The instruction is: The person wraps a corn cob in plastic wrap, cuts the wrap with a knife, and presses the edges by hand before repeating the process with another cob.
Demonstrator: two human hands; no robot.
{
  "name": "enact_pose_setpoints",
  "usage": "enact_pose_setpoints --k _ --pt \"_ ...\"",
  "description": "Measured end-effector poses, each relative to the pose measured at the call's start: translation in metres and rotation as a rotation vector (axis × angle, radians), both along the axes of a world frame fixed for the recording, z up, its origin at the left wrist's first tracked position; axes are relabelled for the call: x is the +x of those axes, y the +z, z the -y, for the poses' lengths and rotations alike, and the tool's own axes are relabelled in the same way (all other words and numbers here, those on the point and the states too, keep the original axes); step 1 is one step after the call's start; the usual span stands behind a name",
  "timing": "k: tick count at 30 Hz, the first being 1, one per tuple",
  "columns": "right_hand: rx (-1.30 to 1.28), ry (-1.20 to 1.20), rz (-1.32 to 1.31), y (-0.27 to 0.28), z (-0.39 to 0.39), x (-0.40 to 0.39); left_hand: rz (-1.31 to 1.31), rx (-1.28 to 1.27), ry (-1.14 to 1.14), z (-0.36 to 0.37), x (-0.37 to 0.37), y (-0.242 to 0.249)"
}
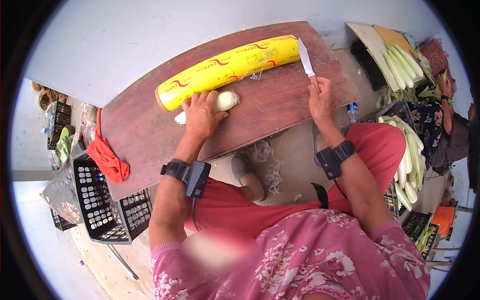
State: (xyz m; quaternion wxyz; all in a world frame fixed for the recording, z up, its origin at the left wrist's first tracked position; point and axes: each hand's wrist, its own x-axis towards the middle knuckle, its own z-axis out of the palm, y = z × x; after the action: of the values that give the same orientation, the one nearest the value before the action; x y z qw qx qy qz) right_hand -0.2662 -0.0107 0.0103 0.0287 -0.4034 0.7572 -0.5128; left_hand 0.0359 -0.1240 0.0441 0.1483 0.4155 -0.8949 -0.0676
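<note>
My left hand point(202, 117) lies over a pale ear of corn point(227, 101), with its fingers bent round it against the tabletop. Part of the corn is covered by that hand, and a pale end pokes out on the left. Just beyond it lies a long roll of yellow plastic wrap point(215, 67) with red and green print. Raised at the table's right side, my right hand point(321, 100) grips a knife point(305, 57) by its handle. The blade points up and away from me, close to the roll's right end.
The reddish wooden table point(280, 105) has a red cloth point(107, 155) at its left corner. Black crates point(102, 200) stand lower left. Piled corn point(410, 160) lies to my right, with more corn point(402, 65) on a board behind. Another person point(435, 120) sits at far right.
</note>
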Motion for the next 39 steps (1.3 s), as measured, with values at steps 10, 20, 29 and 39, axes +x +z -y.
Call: enact_pose_setpoints --k 10,20,29,39 --pt "0.359 -0.119 -0.009 -0.01 -0.004 -0.013 0.002 0.015 0.002 0.001 0.001 0.001" --pt "0.043 0.687 -0.461 0.056 0.011 0.094 -0.024 0.051 0.012 0.001 0.0 0.003" --pt "0.159 0.841 -0.427 0.025 0.06 0.14 -0.039 0.009 -0.023 0.001 0.005 0.0" --pt "0.193 0.863 -0.475 0.018 0.079 0.138 -0.211 0.03 -0.085 0.001 0.019 -0.006"
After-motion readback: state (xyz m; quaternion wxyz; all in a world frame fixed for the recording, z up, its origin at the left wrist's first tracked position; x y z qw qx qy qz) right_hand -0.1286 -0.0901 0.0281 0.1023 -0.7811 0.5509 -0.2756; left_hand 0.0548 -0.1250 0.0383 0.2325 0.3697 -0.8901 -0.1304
